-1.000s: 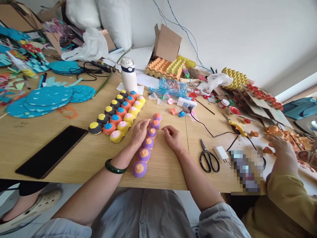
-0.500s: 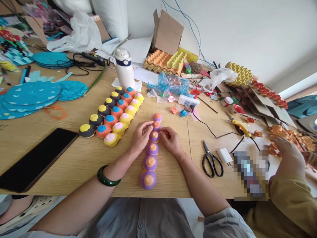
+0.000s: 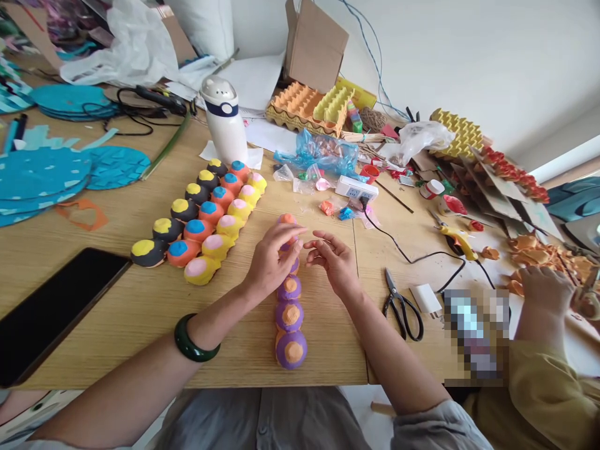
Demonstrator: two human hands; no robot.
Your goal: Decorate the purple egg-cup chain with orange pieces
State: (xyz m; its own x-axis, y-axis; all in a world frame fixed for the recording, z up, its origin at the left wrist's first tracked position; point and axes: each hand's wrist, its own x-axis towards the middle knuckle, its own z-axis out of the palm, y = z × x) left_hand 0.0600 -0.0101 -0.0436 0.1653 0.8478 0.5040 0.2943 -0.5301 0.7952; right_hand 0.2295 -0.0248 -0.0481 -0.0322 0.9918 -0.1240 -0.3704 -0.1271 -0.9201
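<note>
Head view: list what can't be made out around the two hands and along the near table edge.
All in the head view:
- Purple-and-orange egg-carton strip: its far bumps are partly covered by the left hand.
- Right hand: anything tiny between its fingertips is too small to tell.
- Black-screened device: its left end is cut off by the picture's left edge.
- Item beside the white charger: blurred by pixelation.

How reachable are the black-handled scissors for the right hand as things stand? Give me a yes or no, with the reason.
Yes, most likely: the right hand appears to hold nothing, and the black-handled scissors lie off to its right with nothing on top of them.
</note>
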